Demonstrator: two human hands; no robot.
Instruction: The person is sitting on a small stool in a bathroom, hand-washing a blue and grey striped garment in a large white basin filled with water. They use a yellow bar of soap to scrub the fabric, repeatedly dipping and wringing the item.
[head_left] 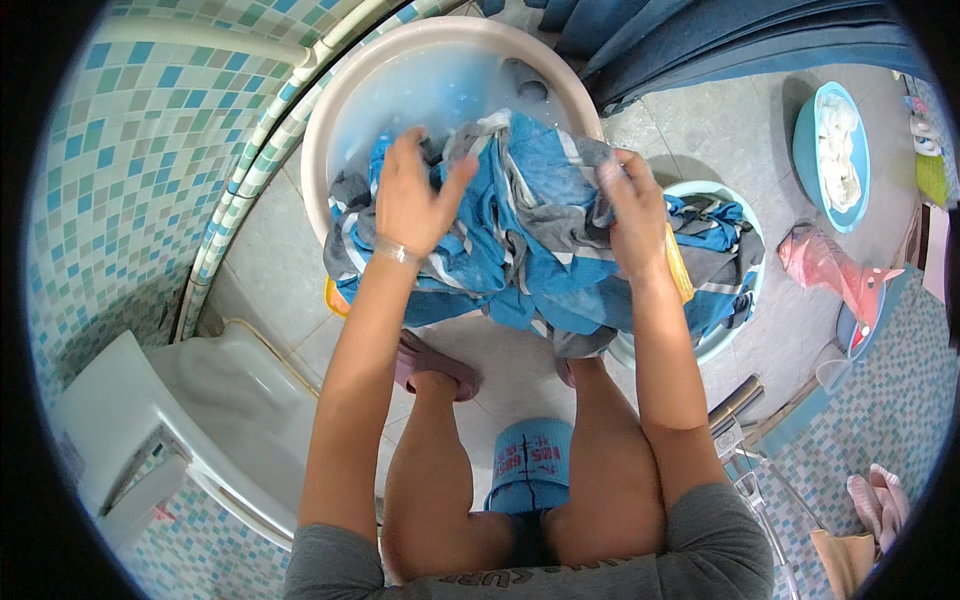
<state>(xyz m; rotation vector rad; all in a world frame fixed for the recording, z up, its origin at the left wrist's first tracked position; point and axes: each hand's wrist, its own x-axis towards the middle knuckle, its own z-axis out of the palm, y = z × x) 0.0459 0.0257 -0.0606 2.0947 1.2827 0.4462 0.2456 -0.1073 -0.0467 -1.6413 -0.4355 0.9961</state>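
Observation:
A large bundle of wet blue, grey and white patterned cloth [520, 230] is heaped over the near rim of a big pale basin [318, 130] of cloudy, bluish water. My left hand [412, 195] is over the left part of the cloth, fingers and thumb spread apart. At the right side of the heap, my right hand [634, 210] has its fingers bent at a grey fold, slightly blurred; whether it grips the fold is hard to make out. From under the cloth, a yellow edge [680, 265] shows beside my right wrist.
A light-blue basin [755, 230] with similar cloth stands to the right. Farther right are a blue tub [805, 150] with white cloth and a pink bag [830, 265]. A squat toilet [230, 400] is at left, a blue bucket [530, 465] between my legs, and a blue curtain [740, 45] behind.

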